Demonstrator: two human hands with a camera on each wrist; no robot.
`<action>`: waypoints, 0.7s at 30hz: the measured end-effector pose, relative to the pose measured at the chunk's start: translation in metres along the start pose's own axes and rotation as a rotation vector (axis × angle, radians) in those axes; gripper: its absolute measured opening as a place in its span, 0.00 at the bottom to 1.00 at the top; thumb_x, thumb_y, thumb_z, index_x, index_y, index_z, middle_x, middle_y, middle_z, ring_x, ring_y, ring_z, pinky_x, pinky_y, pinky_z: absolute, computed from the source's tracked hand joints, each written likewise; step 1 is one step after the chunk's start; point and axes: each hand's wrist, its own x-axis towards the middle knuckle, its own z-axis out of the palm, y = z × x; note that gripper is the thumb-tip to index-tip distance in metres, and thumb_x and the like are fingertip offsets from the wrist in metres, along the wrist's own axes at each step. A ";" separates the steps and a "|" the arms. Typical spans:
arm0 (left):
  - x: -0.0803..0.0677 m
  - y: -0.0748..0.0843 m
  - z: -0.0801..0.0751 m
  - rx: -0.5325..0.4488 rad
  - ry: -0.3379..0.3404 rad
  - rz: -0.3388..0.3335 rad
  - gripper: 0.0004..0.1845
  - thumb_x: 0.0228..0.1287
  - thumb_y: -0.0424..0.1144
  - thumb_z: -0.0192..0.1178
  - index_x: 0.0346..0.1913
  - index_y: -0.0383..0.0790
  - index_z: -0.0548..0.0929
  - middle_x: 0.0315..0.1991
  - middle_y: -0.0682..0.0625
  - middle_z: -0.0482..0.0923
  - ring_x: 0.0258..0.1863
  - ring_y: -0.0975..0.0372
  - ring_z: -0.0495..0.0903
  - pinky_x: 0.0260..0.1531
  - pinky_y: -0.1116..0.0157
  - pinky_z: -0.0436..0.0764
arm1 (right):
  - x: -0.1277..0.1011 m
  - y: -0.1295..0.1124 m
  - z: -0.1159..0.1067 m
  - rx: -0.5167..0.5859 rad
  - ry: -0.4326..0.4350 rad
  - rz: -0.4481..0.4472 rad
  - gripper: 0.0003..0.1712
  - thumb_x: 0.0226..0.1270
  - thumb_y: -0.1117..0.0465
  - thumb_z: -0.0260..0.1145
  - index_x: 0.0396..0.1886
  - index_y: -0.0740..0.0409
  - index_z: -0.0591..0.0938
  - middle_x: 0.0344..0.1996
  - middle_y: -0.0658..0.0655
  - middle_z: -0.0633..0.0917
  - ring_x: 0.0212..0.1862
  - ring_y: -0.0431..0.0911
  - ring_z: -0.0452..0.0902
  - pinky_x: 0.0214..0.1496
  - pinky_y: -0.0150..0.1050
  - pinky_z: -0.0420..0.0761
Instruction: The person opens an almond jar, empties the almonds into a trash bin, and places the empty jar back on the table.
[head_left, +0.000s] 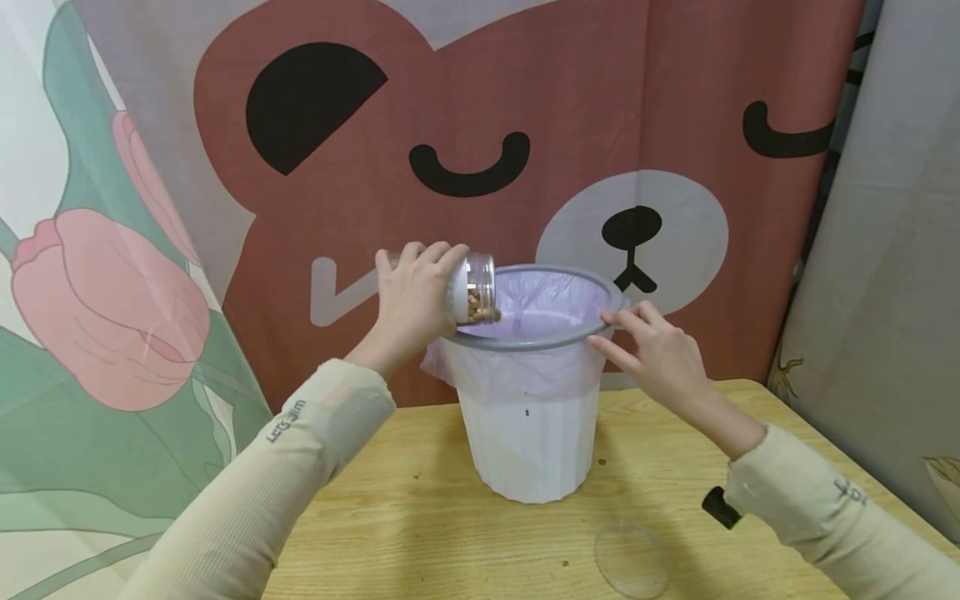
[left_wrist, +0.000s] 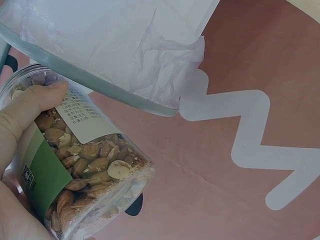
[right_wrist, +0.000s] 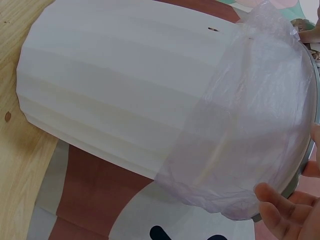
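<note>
My left hand [head_left: 420, 287] grips a clear plastic jar [head_left: 480, 287] tipped on its side, its mouth over the rim of a white trash can [head_left: 528, 442]. Almonds and other nuts [left_wrist: 95, 165] fill much of the jar, behind a green and white label [left_wrist: 45, 175]. Some nuts lie near the jar's mouth. A thin lilac bag [head_left: 555, 292] lines the can and folds down outside under the grey rim ring [head_left: 555, 340]. At the can's right side my right hand [head_left: 663, 350] holds the rim between thumb and fingers.
The can stands on a wood-grain table [head_left: 375, 517]. A clear round lid [head_left: 632, 558] lies at the front, right of the can. Behind hangs a curtain [head_left: 337, 225] with a bear print; a tulip-print cloth [head_left: 112, 308] is at left. A black object [head_left: 722, 508] shows by the right sleeve.
</note>
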 end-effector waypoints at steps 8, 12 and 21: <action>0.001 0.001 0.000 0.016 -0.006 0.007 0.46 0.27 0.38 0.74 0.60 0.51 0.67 0.54 0.52 0.69 0.52 0.53 0.63 0.47 0.48 0.56 | 0.000 0.000 0.000 0.002 -0.003 0.002 0.22 0.52 0.53 0.68 0.44 0.61 0.81 0.27 0.55 0.71 0.14 0.39 0.58 0.09 0.31 0.58; 0.001 0.001 0.000 0.022 -0.004 0.016 0.47 0.27 0.38 0.74 0.60 0.51 0.67 0.54 0.52 0.69 0.52 0.53 0.63 0.47 0.48 0.55 | 0.000 0.000 0.000 0.000 -0.004 0.004 0.22 0.52 0.54 0.68 0.45 0.61 0.81 0.27 0.55 0.71 0.14 0.39 0.58 0.09 0.31 0.58; 0.001 0.002 0.000 0.030 0.002 0.023 0.46 0.27 0.39 0.74 0.60 0.51 0.68 0.54 0.52 0.69 0.52 0.53 0.63 0.47 0.48 0.56 | 0.000 0.000 0.000 0.003 0.000 -0.001 0.22 0.52 0.53 0.67 0.45 0.61 0.81 0.27 0.55 0.71 0.13 0.39 0.58 0.09 0.31 0.57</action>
